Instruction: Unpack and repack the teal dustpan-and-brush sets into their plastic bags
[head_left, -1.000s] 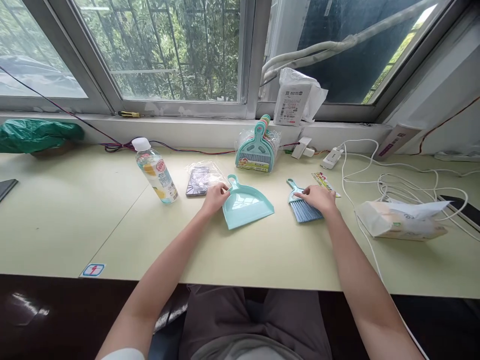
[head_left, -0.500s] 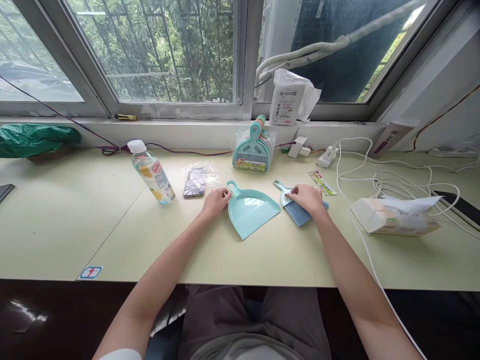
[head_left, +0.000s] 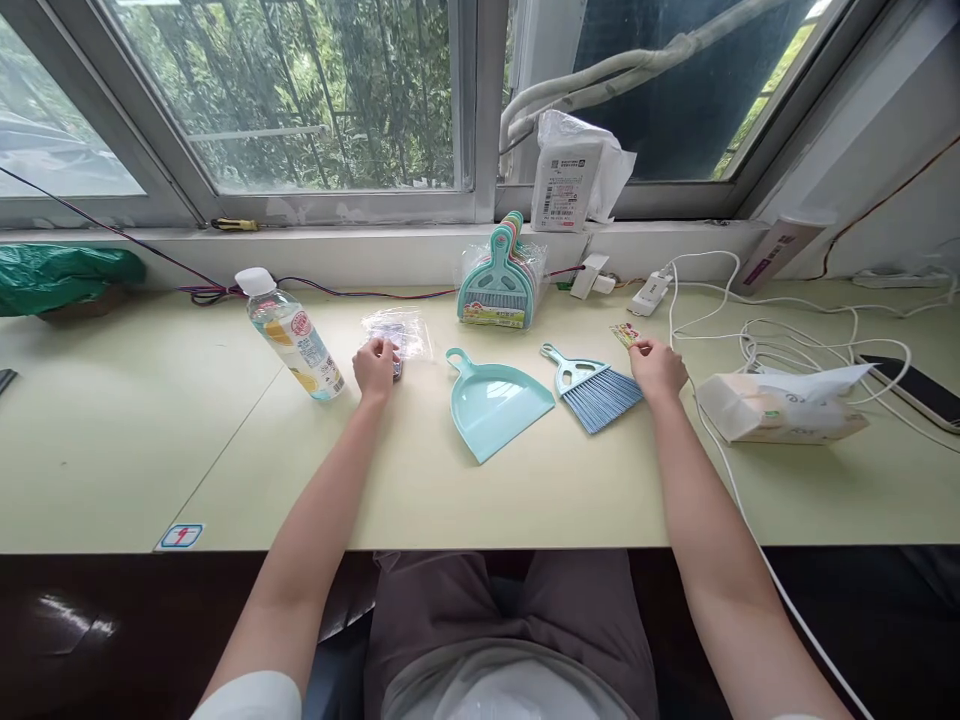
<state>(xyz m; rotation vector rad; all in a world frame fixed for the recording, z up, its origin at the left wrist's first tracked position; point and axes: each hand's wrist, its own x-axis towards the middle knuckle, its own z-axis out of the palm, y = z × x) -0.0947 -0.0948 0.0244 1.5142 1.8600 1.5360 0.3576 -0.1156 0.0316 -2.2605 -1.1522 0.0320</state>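
A light-blue dustpan (head_left: 499,405) lies flat on the table in front of me. Just right of it rests a small hand brush (head_left: 600,392) with blue-grey bristles, touched by neither hand. My right hand (head_left: 660,370) is closed on the near end of a colourful label card (head_left: 625,334). My left hand (head_left: 374,370) has curled fingers over a phone (head_left: 397,368) and the edge of a clear plastic bag (head_left: 411,332); what the fingertips grip is hidden. A bottle (head_left: 294,340) with a white cap stands to the left of that hand.
Wrapped dustpan-and-brush sets (head_left: 499,280) stand by the sill. To the right are a tissue pack (head_left: 780,408), a tangle of white cable (head_left: 795,350), a charger (head_left: 651,292) and a dark phone-like slab (head_left: 915,390). A green bag (head_left: 67,278) sits far left.
My left hand has left the dustpan handle and moved left to the phone and plastic bag. My right hand has let go of the brush and moved right onto the label card.
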